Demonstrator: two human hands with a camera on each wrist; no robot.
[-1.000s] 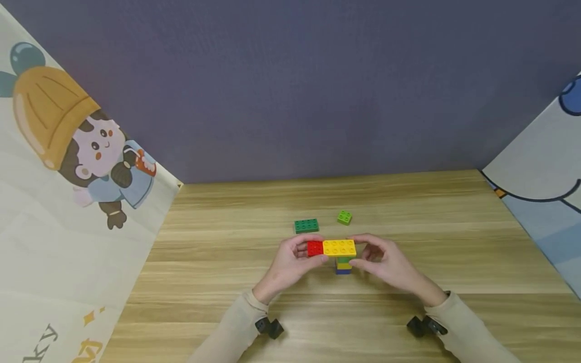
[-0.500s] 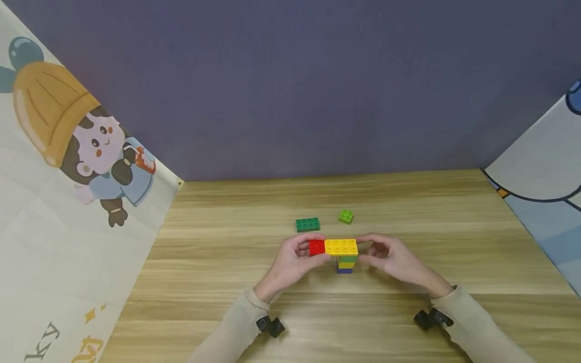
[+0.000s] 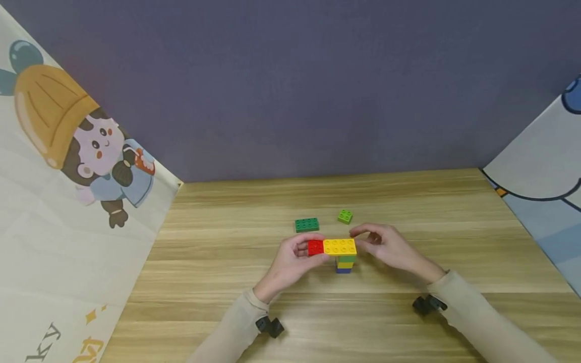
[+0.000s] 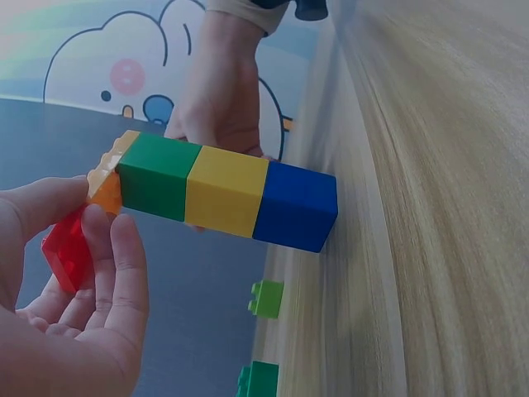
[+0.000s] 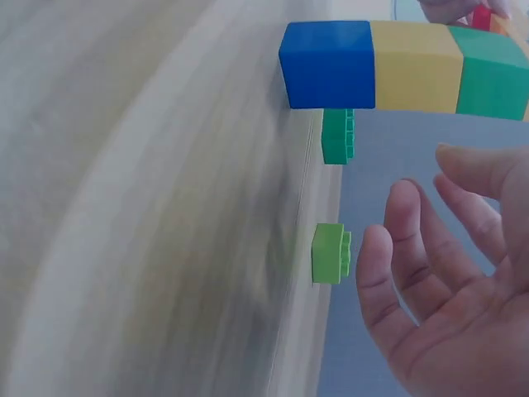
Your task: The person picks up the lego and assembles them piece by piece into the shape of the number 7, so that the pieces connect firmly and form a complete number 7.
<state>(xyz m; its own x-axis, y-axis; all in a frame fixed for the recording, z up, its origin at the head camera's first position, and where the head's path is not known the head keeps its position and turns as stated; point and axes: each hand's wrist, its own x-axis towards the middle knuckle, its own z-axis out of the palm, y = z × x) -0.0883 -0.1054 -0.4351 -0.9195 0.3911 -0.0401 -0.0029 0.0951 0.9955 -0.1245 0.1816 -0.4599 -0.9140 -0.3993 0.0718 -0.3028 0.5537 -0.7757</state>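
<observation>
A long yellow brick [image 3: 339, 246] lies across the top of a column, with a red brick [image 3: 315, 247] at its left end. My left hand [image 3: 292, 262] grips the red brick, its thumb at the front edge by the yellow one. Below the yellow brick, the column runs down through a green brick [image 4: 159, 176], a yellow brick [image 4: 226, 191] and a blue brick [image 4: 296, 205] at the table. Beside the column's right side is my right hand [image 3: 383, 246], fingers loosely bent and nothing between them. The right wrist view shows a gap between this hand and the column.
Behind the hands, a dark green brick [image 3: 306, 225] and a small lime green brick [image 3: 345, 217] lie on the wooden table [image 3: 227, 212]. A dark panel [image 3: 290, 91] rises at the table's back edge. Printed cloths stand along both sides.
My right hand has come off the right side of the column and shifted slightly back, its fingers no longer at the bricks. My left hand keeps its grip in the same place.
</observation>
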